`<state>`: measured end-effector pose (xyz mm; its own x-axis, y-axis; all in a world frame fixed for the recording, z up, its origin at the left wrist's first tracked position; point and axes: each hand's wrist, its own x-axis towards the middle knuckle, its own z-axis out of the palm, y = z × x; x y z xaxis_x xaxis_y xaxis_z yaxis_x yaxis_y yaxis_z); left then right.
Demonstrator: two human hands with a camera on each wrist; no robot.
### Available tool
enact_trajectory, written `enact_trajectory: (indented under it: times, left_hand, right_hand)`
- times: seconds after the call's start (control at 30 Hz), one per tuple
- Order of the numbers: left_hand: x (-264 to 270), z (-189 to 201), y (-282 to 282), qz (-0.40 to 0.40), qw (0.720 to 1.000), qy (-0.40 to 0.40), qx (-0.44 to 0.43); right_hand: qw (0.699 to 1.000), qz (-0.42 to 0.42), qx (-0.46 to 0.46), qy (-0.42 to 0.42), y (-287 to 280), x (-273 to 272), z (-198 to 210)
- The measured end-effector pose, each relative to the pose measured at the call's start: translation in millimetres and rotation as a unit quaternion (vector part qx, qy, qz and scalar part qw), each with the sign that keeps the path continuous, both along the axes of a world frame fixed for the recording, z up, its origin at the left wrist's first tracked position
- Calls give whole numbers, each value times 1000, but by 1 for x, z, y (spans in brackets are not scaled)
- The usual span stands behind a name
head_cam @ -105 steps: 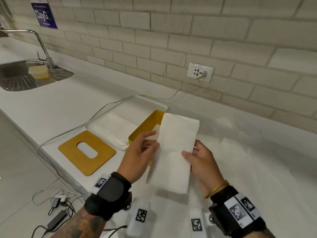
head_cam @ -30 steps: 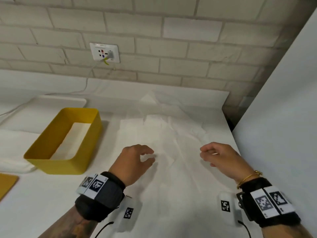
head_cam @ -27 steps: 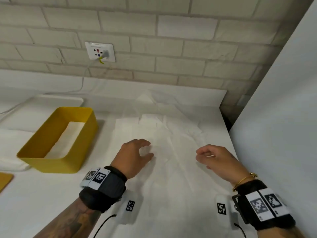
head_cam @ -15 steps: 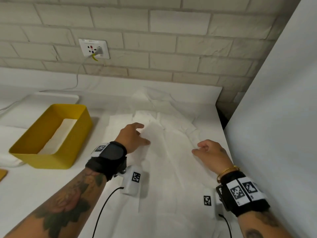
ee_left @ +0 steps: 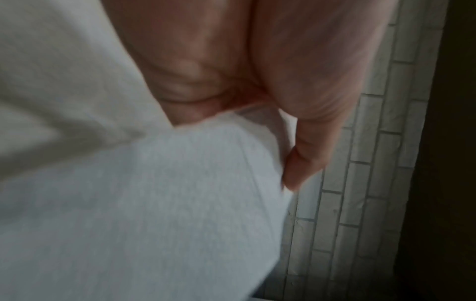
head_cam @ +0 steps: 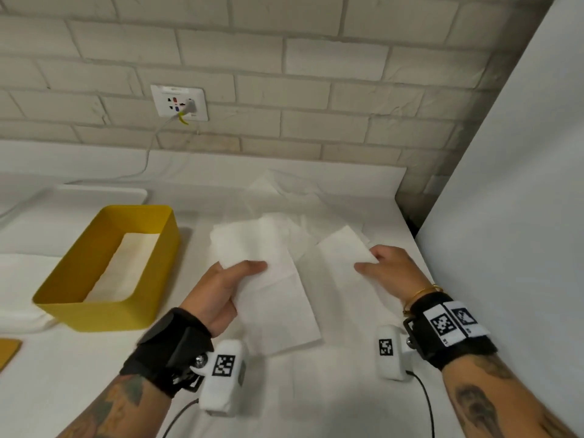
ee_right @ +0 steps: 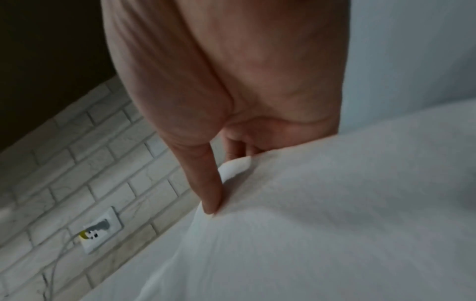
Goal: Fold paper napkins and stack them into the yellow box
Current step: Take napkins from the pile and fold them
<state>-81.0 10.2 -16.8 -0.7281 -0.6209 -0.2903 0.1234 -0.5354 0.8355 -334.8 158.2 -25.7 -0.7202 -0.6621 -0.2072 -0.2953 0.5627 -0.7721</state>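
The yellow box [head_cam: 104,314] stands on the white counter at the left, with folded white napkins [head_cam: 126,263] lying flat inside. Right of it, loose white napkins [head_cam: 284,191] are spread over the counter. My left hand [head_cam: 249,270] pinches a white napkin [head_cam: 271,298] near its far left corner, thumb on top, and the sheet is raised off the pile. My right hand [head_cam: 368,262] pinches a white corner [head_cam: 341,245] further right; I cannot tell whether it belongs to the same sheet. The left wrist view shows my thumb [ee_left: 296,173] against the napkin [ee_left: 154,203]. The right wrist view shows my thumb [ee_right: 211,199] pressing paper [ee_right: 309,224].
A white tray [head_cam: 104,192] lies behind the box. A wall socket [head_cam: 179,102] with a plugged-in cable sits on the brick wall. A tall white panel [head_cam: 505,216] closes the right side. A tan lid [head_cam: 8,352] shows at the left edge.
A second ago both hands hovered over the spread napkins with nothing in them. They reached forward, took hold of the paper and have now lifted it toward me.
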Motion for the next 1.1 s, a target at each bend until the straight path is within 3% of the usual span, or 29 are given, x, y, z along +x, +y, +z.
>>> enact_trajectory:
  times: [0.13, 0.33, 0.6, 1.1]
  left_hand:
    - [8, -10, 1, 13, 1000, -6, 9]
    - [8, -22, -3, 25, 995, 8, 99]
    - [7, -20, -3, 3, 984, 70, 164]
    - [4, -23, -15, -6, 991, 62, 116]
  right_hand:
    - [991, 0, -134, 5, 4, 27, 40]
    - [929, 72, -294, -213, -8, 80, 80]
    - [952, 6, -201, -233, -33, 127, 14]
    - [960, -9, -199, -195, -50, 139, -1]
